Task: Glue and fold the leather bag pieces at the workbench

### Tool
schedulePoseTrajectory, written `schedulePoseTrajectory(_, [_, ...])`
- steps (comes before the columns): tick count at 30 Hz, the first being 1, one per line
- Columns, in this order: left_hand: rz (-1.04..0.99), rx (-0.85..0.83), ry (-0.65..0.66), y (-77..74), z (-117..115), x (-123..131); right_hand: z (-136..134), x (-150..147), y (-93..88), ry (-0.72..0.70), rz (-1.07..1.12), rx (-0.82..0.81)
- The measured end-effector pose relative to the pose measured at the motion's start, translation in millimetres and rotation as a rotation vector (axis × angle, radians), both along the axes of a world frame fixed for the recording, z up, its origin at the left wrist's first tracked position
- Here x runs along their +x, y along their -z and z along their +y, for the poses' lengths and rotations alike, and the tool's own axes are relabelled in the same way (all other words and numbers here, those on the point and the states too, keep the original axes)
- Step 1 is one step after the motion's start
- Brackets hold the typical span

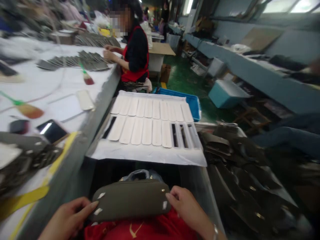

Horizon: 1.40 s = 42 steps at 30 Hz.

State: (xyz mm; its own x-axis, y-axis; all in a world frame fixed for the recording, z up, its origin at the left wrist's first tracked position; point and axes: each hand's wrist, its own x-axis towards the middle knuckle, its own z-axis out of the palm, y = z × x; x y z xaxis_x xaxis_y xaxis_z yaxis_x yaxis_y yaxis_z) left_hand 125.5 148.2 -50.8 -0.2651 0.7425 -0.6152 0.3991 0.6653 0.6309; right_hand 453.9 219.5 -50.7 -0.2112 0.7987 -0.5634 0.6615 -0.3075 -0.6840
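Note:
An olive-brown leather panel (131, 200) with rounded corners and small white tabs lies across my lap, over a red garment (140, 230). My left hand (66, 220) grips its left end, fingers curled on the edge. My right hand (186, 208) pinches its right end near a white tab. Just beyond it stands a white board (147, 153) with two rows of several cream oblong pieces (147, 130) and a few empty dark slots.
A heap of the same olive leather pieces (237, 176) is at my right. The white worktable (50, 90) at left carries brushes, a phone (51, 130) and fanned dark pieces. A person in a red apron (135, 50) works further along. A blue crate (193, 103) is on the green floor.

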Motion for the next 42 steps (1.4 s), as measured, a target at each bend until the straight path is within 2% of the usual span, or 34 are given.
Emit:
schedulePoseTrajectory(4, [-0.085, -0.007, -0.026, -2.0, 7, -13, 6, -2, 13.2, -0.048, -0.004, -0.063])
schedulePoseTrajectory(8, [-0.154, 0.02, -0.077, 0.6, 11, -16, 9, -4, 12.3, -0.056, -0.006, -0.121])
schedulePoseTrajectory(15, [-0.174, 0.047, 0.002, 5.0, 10, -24, 11, -3, 15.2, -0.079, -0.044, -0.146])
schedulePoseTrajectory(22, [-0.13, 0.07, 0.056, 2.7, 9, -28, 12, -13, 0.4, -0.067, -0.1, -0.137])
schedulePoseTrajectory(26, [-0.028, 0.071, 0.136, 0.3, 12, -29, 13, -18, -3.2, -0.069, -0.118, -0.131])
schedulePoseTrajectory(31, [0.31, 0.128, 0.383, -10.2, 8, -34, 8, -18, -7.7, -0.039, -0.112, -0.065])
schedulePoseTrajectory(33, [0.474, 0.22, 0.451, -7.9, 7, -34, 4, -15, -8.2, -0.026, -0.075, -0.046])
schedulePoseTrajectory(34, [0.541, 0.326, 0.481, -4.4, 8, -32, 3, -13, -6.9, -0.029, -0.058, -0.035])
schedulePoseTrajectory(36, [0.61, 0.57, 0.559, 4.2, 15, -18, 2, -8, -1.9, -0.022, -0.038, 0.015])
schedulePoseTrajectory(38, [0.577, 0.765, 0.684, 9.1, 27, 13, 1, -3, 3.7, -0.023, -0.035, 0.055])
schedulePoseTrajectory(40, [0.492, 0.841, 0.846, 8.7, 39, 54, 0, 0, 6.5, -0.035, -0.036, 0.07])
schedulePoseTrajectory(42, [0.417, 0.796, 0.994, 7.0, 49, 95, 0, 1, 5.4, -0.051, -0.028, 0.064])
